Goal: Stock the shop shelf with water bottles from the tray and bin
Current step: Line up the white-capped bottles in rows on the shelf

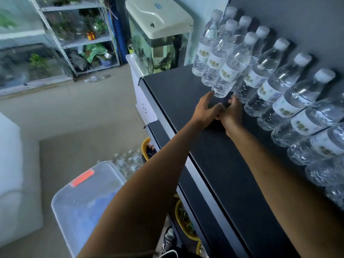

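The full bottle [230,69] looks heavy and slippery, best held at its label; the left hand [206,108] and right hand [230,115] have spread grips beside its base.

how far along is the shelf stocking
Done: a back row of water bottles lines the wall, and two front-row bottles stand. In hand: left hand and right hand touch the base of the third front bottle. Left: bottles on the floor beside the clear bin; much shelf is bare.
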The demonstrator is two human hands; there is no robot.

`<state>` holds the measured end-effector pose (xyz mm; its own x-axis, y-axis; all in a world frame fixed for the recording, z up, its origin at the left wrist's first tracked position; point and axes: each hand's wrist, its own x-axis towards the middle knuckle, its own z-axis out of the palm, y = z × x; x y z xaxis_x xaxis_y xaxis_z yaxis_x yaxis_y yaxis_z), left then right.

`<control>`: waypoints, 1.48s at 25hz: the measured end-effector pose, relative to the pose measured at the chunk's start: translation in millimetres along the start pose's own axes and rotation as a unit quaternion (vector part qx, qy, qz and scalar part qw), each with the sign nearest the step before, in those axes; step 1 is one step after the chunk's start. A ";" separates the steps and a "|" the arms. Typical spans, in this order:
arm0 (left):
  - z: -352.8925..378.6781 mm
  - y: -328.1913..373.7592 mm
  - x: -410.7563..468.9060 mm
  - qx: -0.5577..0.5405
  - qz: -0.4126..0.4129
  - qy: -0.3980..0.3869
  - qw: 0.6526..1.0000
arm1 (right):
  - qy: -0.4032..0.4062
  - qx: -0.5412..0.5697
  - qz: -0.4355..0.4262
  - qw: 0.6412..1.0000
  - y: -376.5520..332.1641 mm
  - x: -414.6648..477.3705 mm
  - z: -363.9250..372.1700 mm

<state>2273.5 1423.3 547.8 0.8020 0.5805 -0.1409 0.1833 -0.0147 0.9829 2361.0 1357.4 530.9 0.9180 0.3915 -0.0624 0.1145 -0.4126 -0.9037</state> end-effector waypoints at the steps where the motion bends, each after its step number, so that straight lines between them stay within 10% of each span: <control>1: -3.7 -2.3 -14.7 -0.001 0.006 0.011 1.000 | -0.008 0.000 -0.004 1.000 -1.8 -12.8 2.2; 11: -121.2 -102.7 -250.7 0.017 0.056 0.121 0.991 | -0.098 -0.024 -0.171 0.980 26.3 -285.4 63.5; 22: -201.7 -308.2 -511.7 0.277 -0.310 0.127 0.901 | -0.211 -0.215 0.195 0.934 168.7 -548.4 153.4; 29: -194.6 -360.4 -525.7 -0.039 -0.462 0.222 0.858 | -0.186 -0.026 0.438 0.879 202.6 -588.6 186.5; 37: -188.2 -401.1 -478.7 -0.184 -0.385 0.247 0.870 | -0.249 0.127 0.424 0.861 235.7 -570.0 221.0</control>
<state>1709.1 1304.5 243.2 0.1642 0.5835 -0.7953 0.2899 0.7421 0.6043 1780.9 1218.7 259.9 0.3466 0.3683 -0.8627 -0.6623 -0.5552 -0.5031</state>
